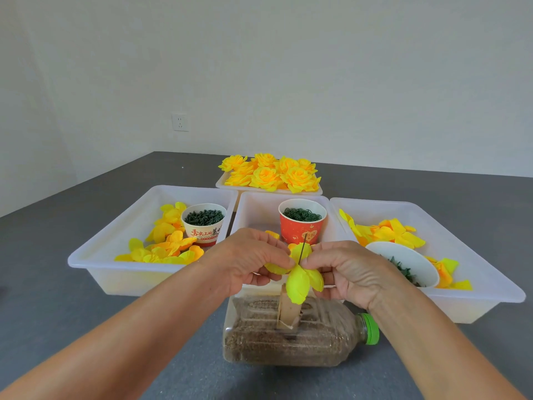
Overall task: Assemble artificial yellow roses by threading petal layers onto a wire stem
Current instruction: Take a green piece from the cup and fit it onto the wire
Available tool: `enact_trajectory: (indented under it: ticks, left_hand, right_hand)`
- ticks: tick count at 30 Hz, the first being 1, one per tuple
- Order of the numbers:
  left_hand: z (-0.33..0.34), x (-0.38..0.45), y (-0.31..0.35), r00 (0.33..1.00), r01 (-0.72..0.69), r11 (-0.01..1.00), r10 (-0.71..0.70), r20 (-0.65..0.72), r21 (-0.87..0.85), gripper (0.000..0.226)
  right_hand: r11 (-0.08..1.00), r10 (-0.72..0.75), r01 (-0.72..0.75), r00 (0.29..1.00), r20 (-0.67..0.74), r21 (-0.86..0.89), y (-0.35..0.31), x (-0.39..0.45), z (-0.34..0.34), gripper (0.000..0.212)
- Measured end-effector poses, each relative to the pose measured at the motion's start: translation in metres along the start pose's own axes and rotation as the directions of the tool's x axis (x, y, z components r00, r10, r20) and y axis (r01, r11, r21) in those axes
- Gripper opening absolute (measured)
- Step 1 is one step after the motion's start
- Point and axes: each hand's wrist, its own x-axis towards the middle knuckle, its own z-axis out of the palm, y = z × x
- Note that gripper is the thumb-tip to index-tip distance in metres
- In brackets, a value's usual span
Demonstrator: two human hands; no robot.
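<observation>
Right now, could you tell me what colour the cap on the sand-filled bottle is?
Bright green: the cap shows best in the head view, at the bottle's right end.

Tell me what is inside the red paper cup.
The red paper cup holds dark green wire rings, heaped to the rim. Anything beneath that top layer is covered.

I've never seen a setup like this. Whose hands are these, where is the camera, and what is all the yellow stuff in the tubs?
There is no machine here: a person wears a camera on the head, looking down at their own hands. The left hand and right hand both pinch a yellow petal layer that sits on a thin dark wire stem. The wire stands above a plastic bottle lying on its side on the grey table. White tubs behind hold loose petals and cups of small green parts. The far tray holds finished roses.
</observation>
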Motion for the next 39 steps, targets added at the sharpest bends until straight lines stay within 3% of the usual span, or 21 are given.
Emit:
enact_trajectory:
  ticks: [24, 30, 35, 39]
  left_hand:
    - [-0.003, 0.0041, 0.0, 0.996, 0.031, 0.999, -0.03, 0.08, -0.018, 0.024]
    - [-0.0031, 0.0047, -0.0014, 0.995, 0.042, 0.999, -0.041, 0.089, -0.014, 0.024]
    - [-0.0035, 0.0046, -0.0018, 0.995, 0.034, 0.999, -0.035, 0.089, 0.015, 0.024]
    - [-0.0032, 0.0049, 0.0003, 0.995, 0.027, 0.998, -0.032, 0.091, 0.057, 0.025]
  right_hand:
    - [0.997, 0.043, -0.046, 0.997, 0.063, 0.057, 0.0029, 0.0025, -0.003, 0.016]
    - [0.999, 0.009, -0.011, 0.998, 0.055, 0.034, 0.0039, 0.0013, -0.0042, 0.03]
    - [0.999, 0.026, -0.028, 0.997, 0.067, 0.023, 0.0043, 0.0008, -0.0035, 0.023]
    - [1.0, 0.006, -0.005, 0.999, 0.047, -0.018, 0.0032, 0.0022, -0.0046, 0.03]
